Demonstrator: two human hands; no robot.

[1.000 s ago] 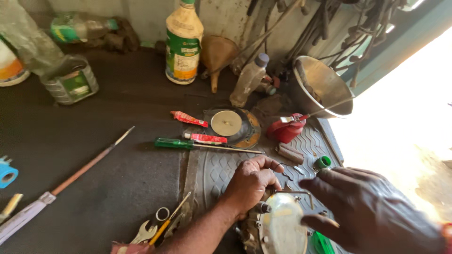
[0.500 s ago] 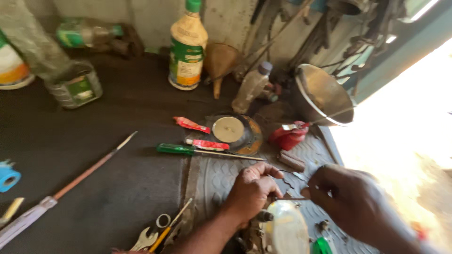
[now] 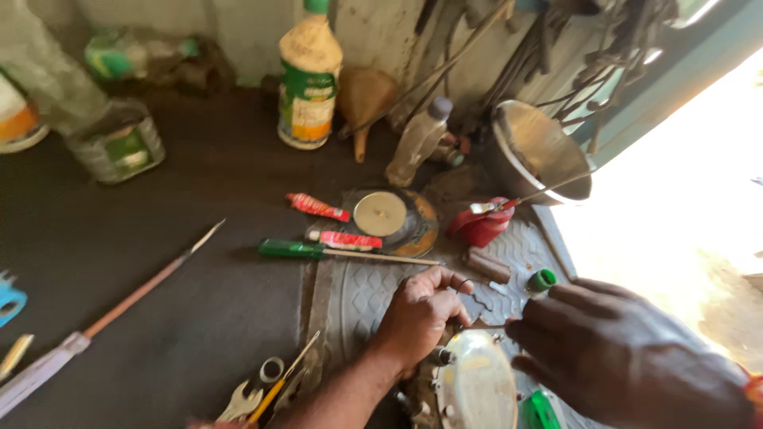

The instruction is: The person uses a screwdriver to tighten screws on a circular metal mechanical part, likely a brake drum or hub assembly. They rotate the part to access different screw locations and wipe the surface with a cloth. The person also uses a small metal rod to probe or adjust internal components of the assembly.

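My left hand rests on the grey rubber mat, its fingers curled against the top of a round metal engine part with a shiny cover. Whether it grips the part I cannot tell. My right hand hovers over the part's right side, fingers bent near a small green-capped bottle; what it holds, if anything, is hidden. A small bent wire lies just beyond the left fingers.
A green-handled screwdriver, two red tubes, a round tin lid and a red oil can lie behind the hands. Bottles, a funnel, a metal bowl stand at the back. Wrenches lie front left.
The view has shifted slightly. My right hand has moved nearer the camera over the part's right side; my left hand has stayed on the part.
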